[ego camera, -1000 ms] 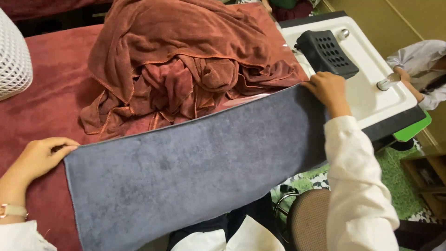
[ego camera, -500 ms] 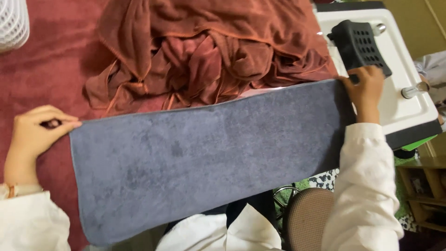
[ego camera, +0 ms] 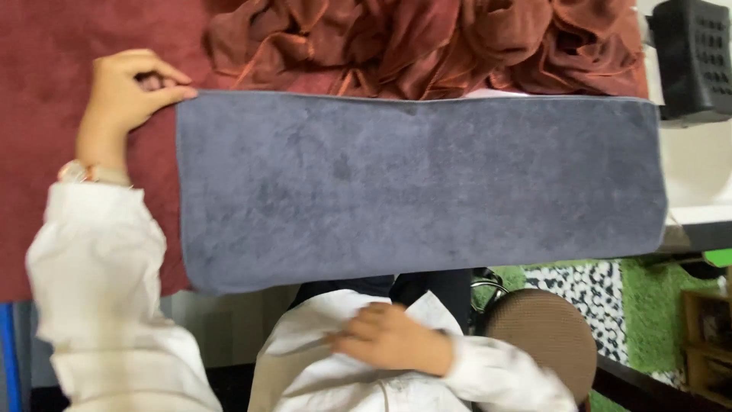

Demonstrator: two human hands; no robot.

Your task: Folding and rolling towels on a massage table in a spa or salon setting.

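A long dark grey towel [ego camera: 419, 187] lies spread flat across the dark red surface [ego camera: 46, 84], its near edge hanging over the front. My left hand [ego camera: 126, 95] pinches the towel's far left corner. My right hand [ego camera: 393, 339] is down near my body, below the towel's front edge, resting against my white clothing with fingers loosely curled and nothing in it. The towel's right end lies free over the white unit.
A crumpled heap of rust-red towels [ego camera: 427, 42] sits just behind the grey towel. A black perforated basket [ego camera: 690, 61] stands on a white unit [ego camera: 694, 172] at the right. A brown round stool [ego camera: 545, 336] and green mat [ego camera: 656, 305] are on the floor.
My right hand has let go of the towel's right end and dropped back toward my body. The view has tilted down and moved closer; my left hand still holds its corner.
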